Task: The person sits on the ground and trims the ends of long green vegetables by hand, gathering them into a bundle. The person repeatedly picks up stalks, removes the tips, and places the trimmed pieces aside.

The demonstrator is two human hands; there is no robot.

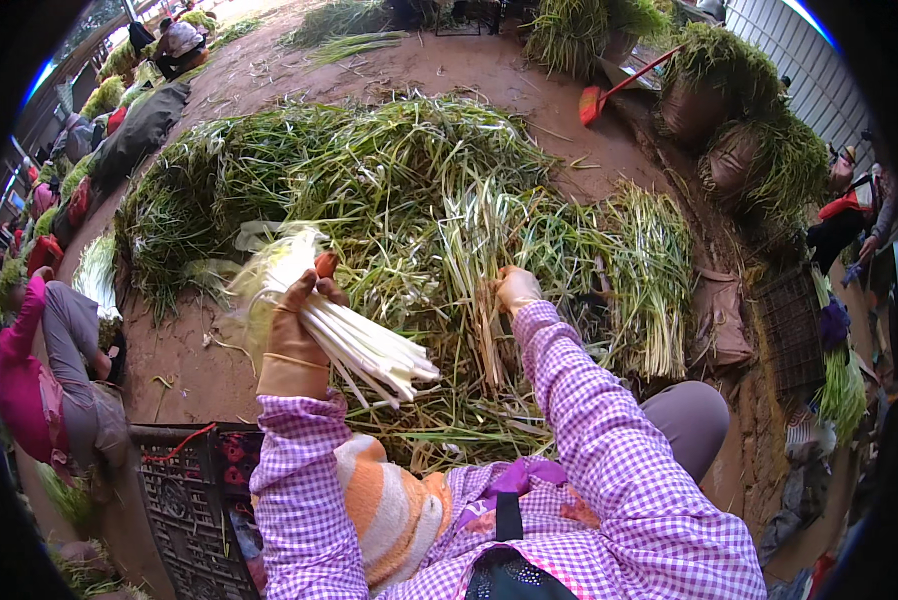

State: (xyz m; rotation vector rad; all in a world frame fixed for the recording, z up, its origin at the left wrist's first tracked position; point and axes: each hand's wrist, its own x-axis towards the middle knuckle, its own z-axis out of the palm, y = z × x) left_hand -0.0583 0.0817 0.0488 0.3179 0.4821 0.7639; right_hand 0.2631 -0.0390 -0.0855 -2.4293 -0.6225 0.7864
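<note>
My left hand [296, 319], in a tan glove, holds a bunch of peeled white stalks [366, 346] with pale, blurred leafy ends. An orange covering shows on one of its fingertips. My right hand [518, 288], in a pale glove, has its fingers curled against an upright bundle of leafy stalks [479, 247] with dry brown lower ends; its fingertips are partly hidden there. Under and beyond both hands spreads a wide heap of loose green leaves [359, 157]. Another bundle of green stalks [655, 285] lies to the right.
A black plastic crate [186, 510] stands at my lower left. A person in a pink top [28, 375] sits at the left, beside white-stalked greens [97, 274]. A red broom [591, 105] lies beyond the heap. Stuffed sacks [738, 157] topped with greens line the right.
</note>
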